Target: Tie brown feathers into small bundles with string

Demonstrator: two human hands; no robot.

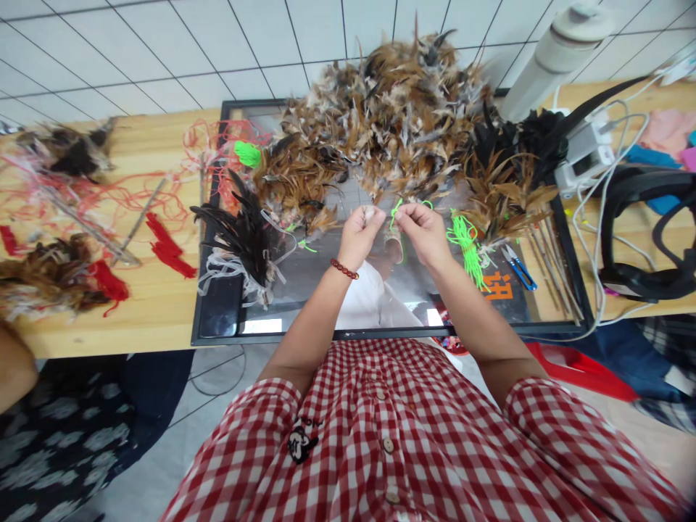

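My left hand, with a beaded bracelet on the wrist, pinches the pale base of a small brown feather whose tip points at the pile. Close on its right, my right hand is closed on a bright green cord; a loop of it shows above the fingers. Both hands are above the dark glass panel, their fingertips nearly meeting. Behind them rises a large heap of brown feathers. A hank of green cord lies right of my right hand.
Black feathers tied with white strips lie at left. Blue-handled snips and thin sticks are at right. A white bottle, a charger with cables and a black headset frame stand beyond. Another person's arm shows at far left.
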